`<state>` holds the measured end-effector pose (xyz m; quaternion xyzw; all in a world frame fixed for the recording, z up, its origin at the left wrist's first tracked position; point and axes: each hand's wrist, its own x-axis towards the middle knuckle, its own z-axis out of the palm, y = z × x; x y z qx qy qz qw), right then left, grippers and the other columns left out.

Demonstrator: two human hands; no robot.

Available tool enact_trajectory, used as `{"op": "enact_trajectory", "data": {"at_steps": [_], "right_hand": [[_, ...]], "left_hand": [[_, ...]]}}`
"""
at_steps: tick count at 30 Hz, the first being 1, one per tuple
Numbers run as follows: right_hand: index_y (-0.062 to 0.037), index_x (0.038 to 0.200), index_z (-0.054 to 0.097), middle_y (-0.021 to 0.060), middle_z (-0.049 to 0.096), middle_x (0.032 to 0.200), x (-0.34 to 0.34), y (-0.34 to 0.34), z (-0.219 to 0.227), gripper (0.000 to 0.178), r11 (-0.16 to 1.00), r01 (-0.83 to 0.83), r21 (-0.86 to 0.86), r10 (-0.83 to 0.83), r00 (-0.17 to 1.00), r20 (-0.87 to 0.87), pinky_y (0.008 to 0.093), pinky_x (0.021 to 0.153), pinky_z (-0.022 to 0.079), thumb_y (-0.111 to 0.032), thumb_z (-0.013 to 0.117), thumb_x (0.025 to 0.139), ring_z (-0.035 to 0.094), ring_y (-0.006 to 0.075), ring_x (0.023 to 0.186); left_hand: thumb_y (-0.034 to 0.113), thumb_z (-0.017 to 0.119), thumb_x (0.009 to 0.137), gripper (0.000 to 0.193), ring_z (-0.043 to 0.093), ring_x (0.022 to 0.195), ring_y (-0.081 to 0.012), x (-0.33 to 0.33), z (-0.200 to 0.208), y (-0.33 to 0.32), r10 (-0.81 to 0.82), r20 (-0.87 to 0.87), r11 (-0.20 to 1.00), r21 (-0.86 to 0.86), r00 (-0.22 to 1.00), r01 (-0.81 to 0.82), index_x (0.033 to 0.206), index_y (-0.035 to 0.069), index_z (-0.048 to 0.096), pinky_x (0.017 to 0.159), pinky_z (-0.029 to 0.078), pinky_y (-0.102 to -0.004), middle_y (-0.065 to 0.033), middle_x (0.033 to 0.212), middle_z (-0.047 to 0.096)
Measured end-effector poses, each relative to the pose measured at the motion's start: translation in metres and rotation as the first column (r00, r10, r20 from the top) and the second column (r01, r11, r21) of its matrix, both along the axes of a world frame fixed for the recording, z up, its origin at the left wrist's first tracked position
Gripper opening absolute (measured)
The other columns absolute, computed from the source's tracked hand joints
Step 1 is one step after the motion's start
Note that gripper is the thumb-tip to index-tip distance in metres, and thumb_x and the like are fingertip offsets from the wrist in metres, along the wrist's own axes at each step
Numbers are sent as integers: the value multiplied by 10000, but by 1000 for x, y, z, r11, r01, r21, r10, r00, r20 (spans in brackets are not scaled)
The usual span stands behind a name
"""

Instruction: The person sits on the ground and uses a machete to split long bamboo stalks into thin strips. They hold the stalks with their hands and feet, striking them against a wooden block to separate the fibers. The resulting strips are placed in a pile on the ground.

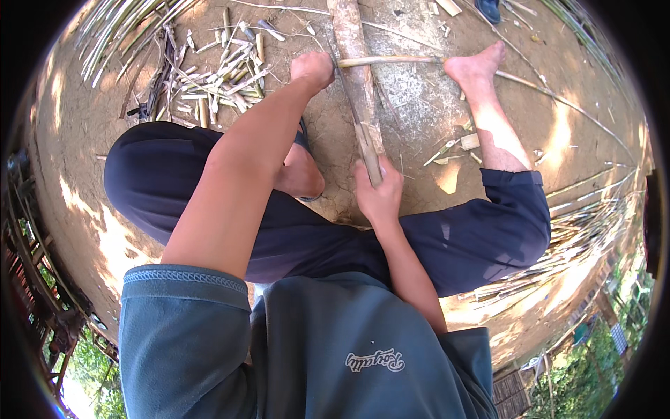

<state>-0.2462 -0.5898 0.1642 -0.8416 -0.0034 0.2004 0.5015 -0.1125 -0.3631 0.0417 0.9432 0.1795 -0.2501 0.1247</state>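
Observation:
My left hand (313, 68) is closed at the left end of a thin yellowish bamboo stick (398, 60). The stick lies across a long wooden beam (349, 31) on the ground, and my bare right foot (476, 66) rests against it farther right. In my right hand (379, 187), wrapped round its pale handle, is a long narrow blade (347, 91). This blade slants up and left over the beam and crosses the stick just beside my left hand. Whether its edge has teeth cannot be made out. The fingertips of my left hand are partly hidden.
Short cut stick pieces (227, 77) form a loose pile left of the beam. Long stalks (118, 35) lie at the far left, with more (572, 241) at the right behind my knee. Wood scraps (469, 142) are scattered near my foot. A dark shoe (488, 10) is at the top edge.

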Motion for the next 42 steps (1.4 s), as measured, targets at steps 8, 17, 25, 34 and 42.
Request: {"op": "enact_trajectory", "data": {"at_steps": [8, 17, 25, 34, 42], "right_hand": [[0, 764, 554, 168, 547, 567, -34, -33, 21, 163, 1000, -23, -1, 23, 997, 73, 361, 492, 450, -92, 674, 825, 603, 287, 500], [8, 748, 532, 164, 549, 553, -38, -46, 28, 187, 999, -40, -4, 40, 999, 6, 350, 493, 456, -96, 662, 833, 630, 268, 504], [16, 760, 538, 176, 547, 550, -3, -3, -21, 198, 1000, 6, 22, -7, 998, 57, 355, 484, 443, -123, 657, 835, 601, 289, 471], [1, 761, 547, 150, 544, 544, -53, -59, 37, 152, 1000, -24, -19, 24, 1000, 15, 347, 474, 452, -77, 658, 830, 607, 239, 473], [4, 791, 577, 107, 522, 559, -13, -9, 2, 173, 1000, -5, -24, 5, 1000, 14, 329, 505, 425, -134, 662, 851, 491, 115, 502]], "left_hand": [[163, 608, 802, 258, 675, 1005, -327, -2, -5, 8, 7, 13, 1000, 20, 1000, -7, 989, 17, 708, 858, 543, -421, -188, 1065, 692], [168, 601, 806, 269, 673, 1010, -333, 1, -6, 6, 18, 10, 1000, 22, 1000, -18, 1009, 22, 698, 859, 545, -427, -191, 1057, 693], [138, 580, 809, 252, 674, 1000, -339, 2, -3, 2, -8, 69, 1000, 28, 998, 6, 997, 18, 696, 853, 542, -433, -201, 1033, 695], [145, 579, 812, 261, 671, 1008, -347, 1, -4, 8, 11, 28, 1000, 20, 1000, -12, 1007, 13, 692, 861, 538, -437, -200, 1053, 691], [153, 578, 819, 271, 667, 1024, -349, -1, 7, 7, -4, -7, 1000, 16, 1000, 4, 1020, 15, 697, 872, 539, -442, -202, 1077, 686]]}}
